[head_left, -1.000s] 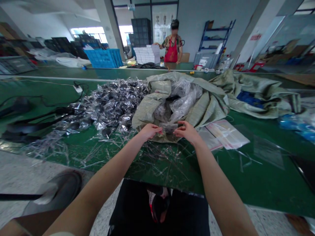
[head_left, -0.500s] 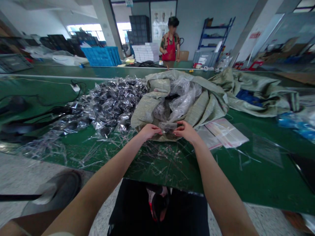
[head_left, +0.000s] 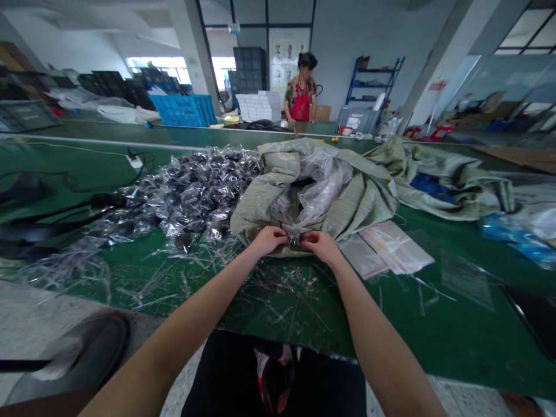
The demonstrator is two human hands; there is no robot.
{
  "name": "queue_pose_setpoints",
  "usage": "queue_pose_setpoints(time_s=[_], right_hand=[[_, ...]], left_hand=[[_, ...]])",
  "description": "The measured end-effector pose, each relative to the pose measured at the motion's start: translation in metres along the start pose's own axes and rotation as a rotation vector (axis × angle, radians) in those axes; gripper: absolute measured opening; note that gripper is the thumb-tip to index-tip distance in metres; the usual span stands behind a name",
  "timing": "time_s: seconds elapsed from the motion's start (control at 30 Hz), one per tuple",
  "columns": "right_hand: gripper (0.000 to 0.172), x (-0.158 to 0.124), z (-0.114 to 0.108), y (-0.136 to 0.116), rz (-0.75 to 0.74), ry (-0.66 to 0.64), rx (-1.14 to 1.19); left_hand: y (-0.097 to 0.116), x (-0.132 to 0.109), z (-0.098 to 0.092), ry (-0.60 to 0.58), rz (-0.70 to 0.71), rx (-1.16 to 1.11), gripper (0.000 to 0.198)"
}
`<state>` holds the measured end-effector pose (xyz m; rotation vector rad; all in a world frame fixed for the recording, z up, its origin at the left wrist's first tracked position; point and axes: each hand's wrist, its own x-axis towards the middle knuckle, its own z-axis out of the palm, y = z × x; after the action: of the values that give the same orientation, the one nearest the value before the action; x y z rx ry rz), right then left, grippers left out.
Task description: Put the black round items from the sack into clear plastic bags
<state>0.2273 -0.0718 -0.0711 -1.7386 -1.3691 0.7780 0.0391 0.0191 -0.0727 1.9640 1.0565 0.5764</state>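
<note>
My left hand (head_left: 269, 240) and my right hand (head_left: 319, 246) pinch a small dark item in clear plastic wrap (head_left: 296, 240) between them. It sits at the front lip of a grey-green woven sack (head_left: 365, 200), which lies open and holds crumpled clear plastic. Left of the sack spreads a large heap of dark items in clear wrap (head_left: 200, 197). Flat clear bags with printed inserts (head_left: 393, 248) lie just right of my right hand. Thin clear plastic scraps (head_left: 278, 301) litter the green table below my wrists.
The green-topped workbench (head_left: 452, 324) runs across the view, with black cables and a power strip (head_left: 134, 161) at the left. Beyond it, a person in a red apron (head_left: 300, 104) stands near stacked white boxes (head_left: 259, 106) and a blue crate (head_left: 182, 110).
My hands have drawn closer together around the wrapped item, and it sits lower against the sack's lip. The whole view has shifted slightly as my head moved.
</note>
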Motion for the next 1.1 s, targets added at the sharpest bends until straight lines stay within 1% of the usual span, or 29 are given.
queue_pose_setpoints(time_s=[0.03,0.1,0.17,0.27,0.33,0.43,0.53,0.6,0.63,0.7,0.8,0.87,0.9,0.97,1.0,1.07,1.1], right_hand=[[0.015,-0.001,-0.001,-0.001,-0.012,-0.014,0.001],[0.012,-0.003,-0.005,-0.004,-0.017,-0.041,0.041],[0.016,-0.006,-0.009,-0.006,-0.016,-0.072,0.14],[0.026,-0.01,-0.013,-0.012,-0.009,-0.132,0.424],[0.031,-0.013,-0.014,-0.017,-0.004,-0.18,0.603],[0.035,-0.017,-0.013,-0.025,-0.01,-0.206,0.705],[0.036,-0.021,-0.013,-0.032,-0.02,-0.212,0.689],[0.036,-0.023,-0.012,-0.036,-0.021,-0.227,0.646],[0.036,-0.025,-0.012,-0.037,-0.021,-0.231,0.627],[0.035,-0.027,-0.01,-0.039,-0.031,-0.231,0.615],[0.034,-0.028,-0.005,-0.038,-0.053,-0.248,0.635],[0.033,-0.028,-0.002,-0.038,-0.054,-0.25,0.652],[0.033,-0.027,-0.002,-0.038,-0.051,-0.233,0.657],[0.035,-0.025,-0.006,-0.037,-0.049,-0.139,0.647],[0.036,-0.023,-0.011,-0.036,-0.054,-0.063,0.625],[0.036,-0.019,-0.024,-0.033,-0.076,0.127,0.522],[0.036,-0.018,-0.031,-0.03,-0.092,0.238,0.44]], left_hand=[[0.002,-0.001,-0.001,-0.022,0.014,-0.033,0.015],[0.007,-0.005,-0.004,-0.042,0.02,-0.107,0.013],[0.012,-0.011,-0.008,-0.063,-0.016,-0.203,0.018],[0.019,-0.021,-0.015,-0.15,-0.084,-0.452,0.032],[0.023,-0.028,-0.02,-0.194,-0.072,-0.624,0.037],[0.031,-0.037,-0.025,-0.238,-0.051,-0.774,0.041],[0.039,-0.041,-0.029,-0.318,-0.077,-0.802,0.046],[0.043,-0.043,-0.03,-0.337,-0.081,-0.712,0.05],[0.044,-0.044,-0.03,-0.325,-0.075,-0.65,0.05],[0.047,-0.047,-0.029,-0.281,-0.056,-0.561,0.048],[0.048,-0.053,-0.03,-0.254,-0.05,-0.543,0.047],[0.045,-0.054,-0.036,-0.233,-0.053,-0.496,0.048],[0.044,-0.052,-0.043,-0.198,-0.056,-0.45,0.049],[0.042,-0.041,-0.066,-0.072,-0.064,-0.334,0.051],[0.042,-0.032,-0.082,0.029,-0.079,-0.262,0.052],[0.043,-0.01,-0.116,0.279,-0.054,-0.062,0.05],[0.044,0.002,-0.133,0.416,-0.044,0.106,0.049]])
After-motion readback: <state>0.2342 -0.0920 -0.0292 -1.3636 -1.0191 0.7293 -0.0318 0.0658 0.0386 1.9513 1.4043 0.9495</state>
